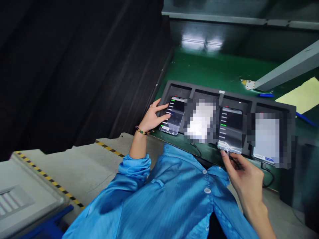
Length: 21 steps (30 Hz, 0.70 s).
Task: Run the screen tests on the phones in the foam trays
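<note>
A black tray (221, 92) with compartments holds several smartphones in a row. My left hand (151, 119) lies at its left end, fingers spread, with the thumb and a fingertip on the leftmost smartphone (176, 116), whose screen lists lines of text. Below the third smartphone (229, 131), my right hand (248, 174) pinches a black cable (235, 162) close to the phone's bottom edge. Whether the plug is fully seated there is hidden by the fingers. Two other phone screens, the second and the rightmost, are blurred out.
The tray rests on a green bench (211, 68). A black curtain (82, 73) hangs on the left. A grey metal post (286, 66), a blue pen (265, 95) and a yellow sheet (299, 96) are at the right. Another black cable (270, 177) loops below the rightmost phone.
</note>
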Each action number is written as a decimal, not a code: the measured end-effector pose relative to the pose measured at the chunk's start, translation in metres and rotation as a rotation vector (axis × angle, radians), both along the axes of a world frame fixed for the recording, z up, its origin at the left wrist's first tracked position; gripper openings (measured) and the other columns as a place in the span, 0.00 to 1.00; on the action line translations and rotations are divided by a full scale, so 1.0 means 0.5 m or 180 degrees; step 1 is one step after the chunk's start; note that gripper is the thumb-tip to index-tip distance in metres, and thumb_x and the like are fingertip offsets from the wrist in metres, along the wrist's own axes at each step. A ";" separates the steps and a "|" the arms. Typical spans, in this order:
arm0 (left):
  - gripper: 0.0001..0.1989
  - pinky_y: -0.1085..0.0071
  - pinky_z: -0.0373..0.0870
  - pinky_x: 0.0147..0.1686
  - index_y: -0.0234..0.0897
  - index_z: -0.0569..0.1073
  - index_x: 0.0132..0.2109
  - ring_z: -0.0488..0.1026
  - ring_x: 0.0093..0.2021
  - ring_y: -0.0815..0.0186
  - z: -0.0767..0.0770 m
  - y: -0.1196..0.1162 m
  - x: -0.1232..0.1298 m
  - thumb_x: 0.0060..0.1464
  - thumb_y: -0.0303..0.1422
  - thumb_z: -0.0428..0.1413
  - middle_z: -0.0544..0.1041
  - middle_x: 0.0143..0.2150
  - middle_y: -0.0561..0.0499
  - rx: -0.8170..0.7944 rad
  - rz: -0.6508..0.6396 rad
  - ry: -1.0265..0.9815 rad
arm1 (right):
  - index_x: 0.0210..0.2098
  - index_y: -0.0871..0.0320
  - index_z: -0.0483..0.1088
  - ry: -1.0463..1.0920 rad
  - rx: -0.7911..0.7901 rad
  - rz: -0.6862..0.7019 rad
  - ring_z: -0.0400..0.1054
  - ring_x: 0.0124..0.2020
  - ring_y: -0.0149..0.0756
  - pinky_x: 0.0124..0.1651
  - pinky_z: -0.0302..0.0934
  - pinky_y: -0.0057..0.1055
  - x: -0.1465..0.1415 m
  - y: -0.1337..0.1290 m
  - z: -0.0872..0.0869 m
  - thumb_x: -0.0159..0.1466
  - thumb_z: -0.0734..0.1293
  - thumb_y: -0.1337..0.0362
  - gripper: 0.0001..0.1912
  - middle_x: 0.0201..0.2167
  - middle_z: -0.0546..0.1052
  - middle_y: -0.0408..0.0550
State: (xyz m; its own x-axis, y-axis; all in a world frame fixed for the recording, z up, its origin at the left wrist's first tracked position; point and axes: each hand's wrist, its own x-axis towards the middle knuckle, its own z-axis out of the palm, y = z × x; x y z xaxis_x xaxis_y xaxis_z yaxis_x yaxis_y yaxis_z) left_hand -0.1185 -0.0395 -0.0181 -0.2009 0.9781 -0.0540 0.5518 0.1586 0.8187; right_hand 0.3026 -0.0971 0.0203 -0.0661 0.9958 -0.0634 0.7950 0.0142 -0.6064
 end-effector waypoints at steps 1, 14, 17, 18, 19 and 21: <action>0.26 0.44 0.56 0.80 0.46 0.84 0.62 0.63 0.79 0.46 -0.001 0.001 0.002 0.57 0.40 0.72 0.66 0.79 0.42 0.0030 0.0059 0.0004 | 0.37 0.57 0.79 0.0004 0.0008 -0.0001 0.66 0.25 0.29 0.32 0.59 0.27 0.000 0.000 0.000 0.71 0.71 0.38 0.27 0.24 0.73 0.40; 0.19 0.46 0.62 0.77 0.42 0.87 0.57 0.71 0.74 0.48 -0.011 0.013 0.017 0.61 0.39 0.69 0.73 0.74 0.38 0.0173 0.0363 0.0074 | 0.36 0.57 0.78 0.0060 -0.0014 -0.0039 0.63 0.24 0.27 0.32 0.59 0.26 0.001 -0.001 -0.004 0.70 0.71 0.37 0.28 0.24 0.72 0.40; 0.25 0.46 0.57 0.79 0.42 0.84 0.62 0.64 0.79 0.46 0.002 0.003 0.003 0.60 0.43 0.69 0.66 0.79 0.39 -0.0010 0.0075 0.0091 | 0.34 0.58 0.77 0.0076 -0.0019 -0.0004 0.62 0.23 0.28 0.30 0.58 0.27 0.000 0.001 -0.001 0.70 0.70 0.36 0.29 0.23 0.71 0.40; 0.29 0.45 0.54 0.80 0.43 0.82 0.65 0.61 0.81 0.45 0.006 -0.001 0.000 0.59 0.46 0.70 0.63 0.80 0.39 -0.0092 -0.0064 0.0087 | 0.34 0.58 0.77 0.0074 -0.0025 0.0012 0.62 0.23 0.28 0.30 0.57 0.27 -0.001 0.001 0.000 0.70 0.70 0.36 0.29 0.22 0.71 0.40; 0.32 0.45 0.52 0.81 0.43 0.81 0.66 0.58 0.82 0.45 0.010 -0.004 -0.002 0.58 0.48 0.70 0.61 0.82 0.40 -0.0161 -0.0186 0.0069 | 0.35 0.58 0.78 0.0066 -0.0025 0.0020 0.62 0.23 0.28 0.30 0.57 0.27 -0.002 0.002 0.000 0.70 0.70 0.36 0.29 0.22 0.70 0.40; 0.35 0.46 0.51 0.81 0.42 0.80 0.67 0.56 0.83 0.45 0.015 -0.009 -0.001 0.58 0.52 0.70 0.59 0.82 0.39 -0.0194 -0.0243 -0.0020 | 0.35 0.57 0.78 0.0052 -0.0016 0.0027 0.61 0.23 0.28 0.30 0.58 0.27 -0.003 0.002 0.002 0.71 0.70 0.36 0.29 0.22 0.70 0.39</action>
State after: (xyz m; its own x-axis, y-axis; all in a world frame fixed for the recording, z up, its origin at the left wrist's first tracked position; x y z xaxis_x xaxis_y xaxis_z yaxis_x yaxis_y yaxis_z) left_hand -0.1192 -0.0440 -0.0108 -0.1254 0.9854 -0.1150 0.5590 0.1659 0.8124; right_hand 0.3012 -0.0959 0.0214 -0.0758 0.9949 -0.0672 0.7848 0.0179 -0.6195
